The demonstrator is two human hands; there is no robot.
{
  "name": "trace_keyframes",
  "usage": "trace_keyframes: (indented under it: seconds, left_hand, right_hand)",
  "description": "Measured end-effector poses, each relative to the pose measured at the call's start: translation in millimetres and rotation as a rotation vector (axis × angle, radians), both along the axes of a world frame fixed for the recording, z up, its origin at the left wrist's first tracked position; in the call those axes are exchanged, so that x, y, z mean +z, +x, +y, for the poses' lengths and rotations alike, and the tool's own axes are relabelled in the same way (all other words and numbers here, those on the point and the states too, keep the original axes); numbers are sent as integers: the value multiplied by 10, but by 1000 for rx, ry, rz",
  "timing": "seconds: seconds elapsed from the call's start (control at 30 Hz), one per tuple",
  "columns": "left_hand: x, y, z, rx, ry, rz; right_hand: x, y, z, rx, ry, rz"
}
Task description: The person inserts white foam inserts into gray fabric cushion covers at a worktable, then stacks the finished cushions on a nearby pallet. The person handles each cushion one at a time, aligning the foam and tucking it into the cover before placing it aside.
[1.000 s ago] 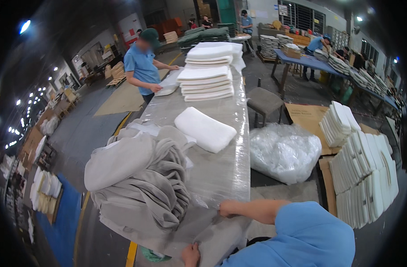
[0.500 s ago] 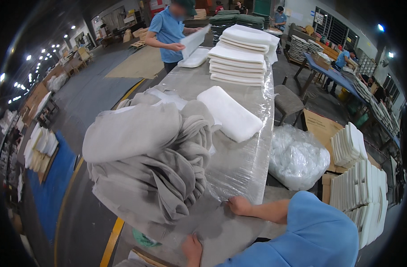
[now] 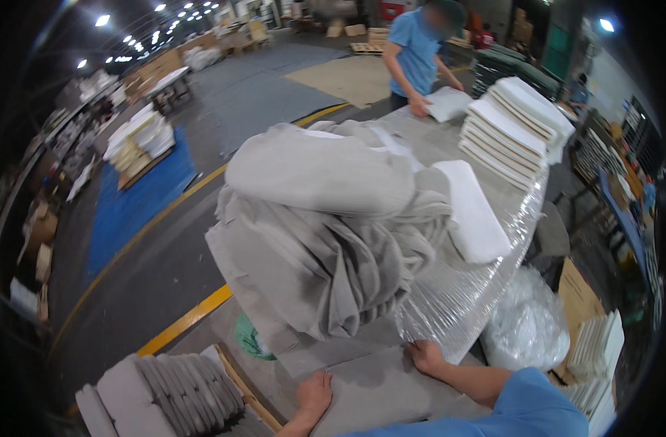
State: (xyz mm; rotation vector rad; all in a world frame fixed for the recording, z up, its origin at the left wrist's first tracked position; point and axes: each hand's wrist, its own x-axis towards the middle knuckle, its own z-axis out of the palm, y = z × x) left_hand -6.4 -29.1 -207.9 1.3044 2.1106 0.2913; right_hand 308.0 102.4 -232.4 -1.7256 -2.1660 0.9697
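Observation:
In front of me, at the near end of the table, lies a flat grey fabric cover [image 3: 380, 390]. My left hand [image 3: 315, 393] grips its left edge with curled fingers. At its far right corner my right hand [image 3: 425, 358] is closed on the fabric. Just beyond both hands rises a large heap of grey fabric covers [image 3: 311, 240], loosely folded and draped over one another. Right of the heap, a white foam pad [image 3: 473, 211] lies on the plastic-wrapped tabletop [image 3: 449, 295].
A co-worker [image 3: 413, 47] handles a white pad [image 3: 448, 103] beside a stack of white pads [image 3: 508, 124]. Grey cushions [image 3: 162, 390] stand in a row at lower left. Right of the table are a clear plastic bundle [image 3: 526, 313], a chair [image 3: 551, 233] and more white pads [image 3: 595, 346].
My view has swung left, bringing the row of grey cushions into sight. The co-worker's white pad has come down to the table. Both my hands still hold the grey cover, now spread flatter.

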Motion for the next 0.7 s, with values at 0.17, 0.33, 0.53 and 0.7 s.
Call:
trace_keyframes:
  seconds: [0.17,0.33,0.53,0.7]
  left_hand:
    - [-97,7,-7,53,-3,44]
    - [-12,-1,65,20,12,-12]
    - [170,-107,19,-161,410,279]
    - [592,-325,-502,-204,13,-272]
  right_hand:
    - [87,-119,-60,-86,-91,-118]
    - [-19,-64,29,-14,15,-145]
    - [322,-65,-1,85,142,13]
    - [1075,230,-194,437,-446,21]
